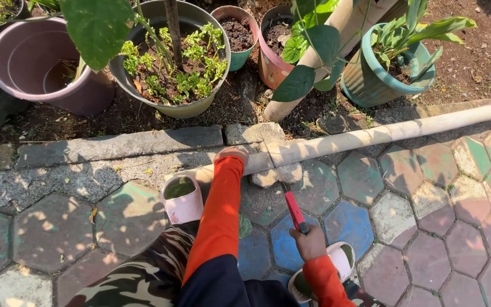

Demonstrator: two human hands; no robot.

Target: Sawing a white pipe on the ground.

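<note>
left hand (231, 153) presses down on top of a long bamboo pole (382, 134), fingers curled over it, the orange sleeve (220, 216) running straight up to it from the bottom of the view. right hand (309, 243) is clenched around the red handle of a saw (291, 202); the thin blade runs up from the handle and meets the pole just to the right of the left hand. the pole lies slanted across the paving (416, 227), its near end by the left hand and its far end rising off the right edge of the view. under the cut spot a pale stone (266, 177) sits touching the pole.

the paving is made of hexagon blocks painted in faded blue, green, red and grey. a white boot (183, 199) stands just left of the left arm, near the pole's end; another white boot (336, 267) shows beside the right hand at the bottom. camouflage trousers (143, 273) cover the left leg.

beyond a grey kerb (115, 145) lies bare soil with pots: an empty purple pot (41, 62) at left, a grey pot (171, 57) with small green plants, a small teal pot (237, 34), a pink pot (274, 51), and a teal pot (382, 74) with leafy stems at right. a second pole (325, 51) leans up out of the soil between the pink and teal pots.
</note>
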